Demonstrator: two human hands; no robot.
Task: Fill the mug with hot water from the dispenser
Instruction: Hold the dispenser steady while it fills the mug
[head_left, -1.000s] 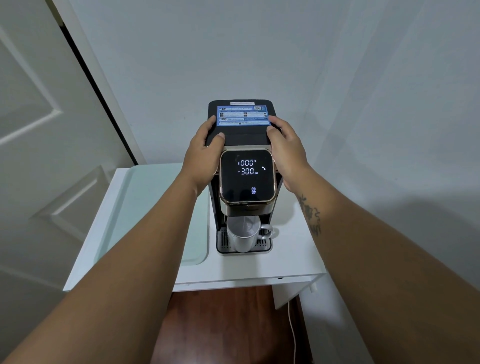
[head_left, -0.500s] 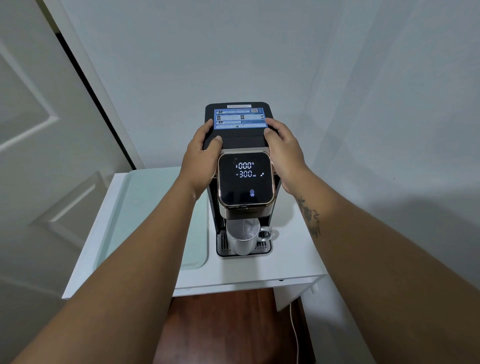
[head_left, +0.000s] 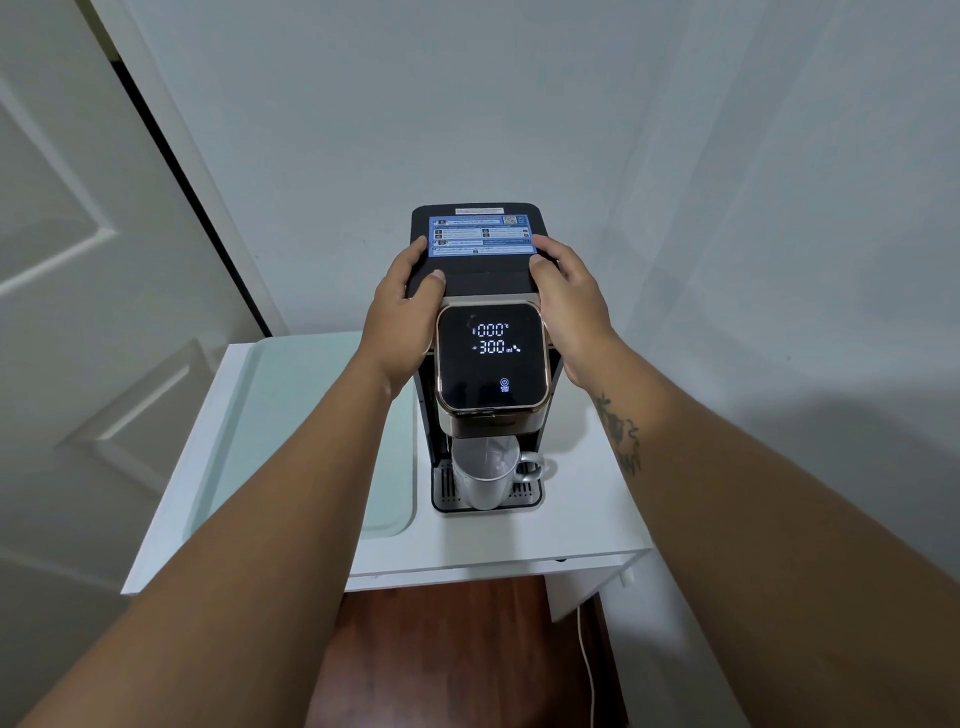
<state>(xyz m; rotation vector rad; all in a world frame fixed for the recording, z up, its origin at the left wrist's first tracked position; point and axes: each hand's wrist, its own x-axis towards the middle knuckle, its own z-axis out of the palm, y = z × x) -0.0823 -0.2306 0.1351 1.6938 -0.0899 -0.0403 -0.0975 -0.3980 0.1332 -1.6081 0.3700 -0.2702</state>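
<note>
Gripping the black dispenser (head_left: 483, 280) from both sides, the left hand (head_left: 402, 317) curled its fingers along the left edge with the thumb laid on top, while the right hand (head_left: 571, 306) clasped the right edge the same way. A white mug (head_left: 485, 480) stood upright on the drip tray (head_left: 447, 488) under the spout, near the white surface's (head_left: 582, 525) front edge, with a thin stream running into it.

The black plastic water dispenser (head_left: 480, 283) looked matt on top, its square touch panel (head_left: 492, 358) glossy with a coppery metallic rim. The near steel mug (head_left: 485, 478) was brushed; the white table (head_left: 561, 540) smooth; the floor (head_left: 441, 654) polished reddish wood.
</note>
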